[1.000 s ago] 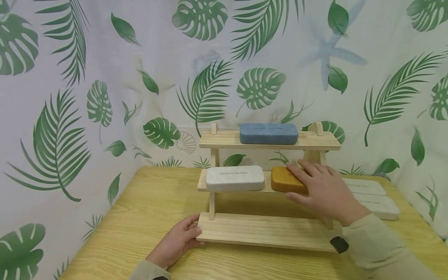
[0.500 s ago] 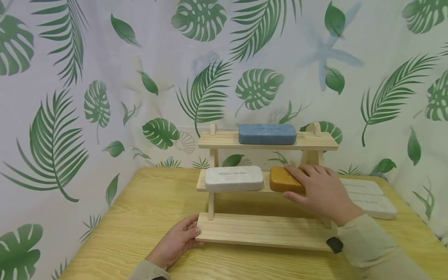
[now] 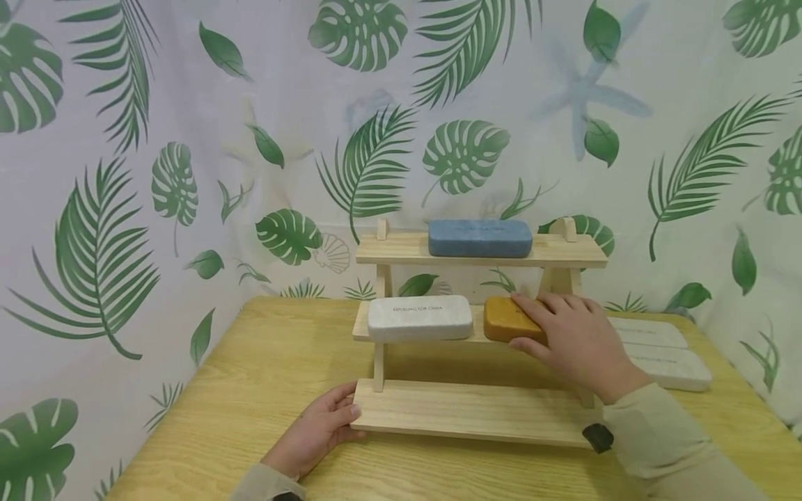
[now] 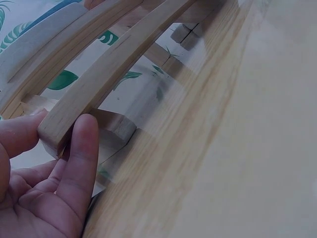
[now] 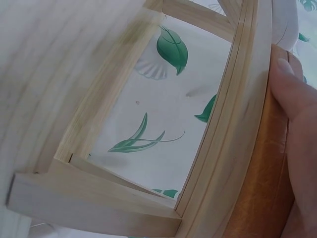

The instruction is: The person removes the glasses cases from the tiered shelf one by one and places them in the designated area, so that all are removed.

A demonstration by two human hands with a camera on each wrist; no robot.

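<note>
head view: i see the left hand (image 3: 321, 426) pinching the left end of the lowest rack board (image 3: 466, 412); the right hand (image 3: 581, 342) holds the orange case (image 3: 506, 323) on the middle board (image 3: 478, 325), right of the white case (image 3: 420, 318). left wrist: fingers (image 4: 84, 153) narrow around that board end. right wrist: thumb (image 5: 293, 94) against the orange case; i cannot tell the other fingertips.

Orange case (image 3: 506, 321) partly hidden by right hand (image 3: 581, 342), print (image 3: 479, 230) on blue case (image 3: 480, 245) too small to read
</note>
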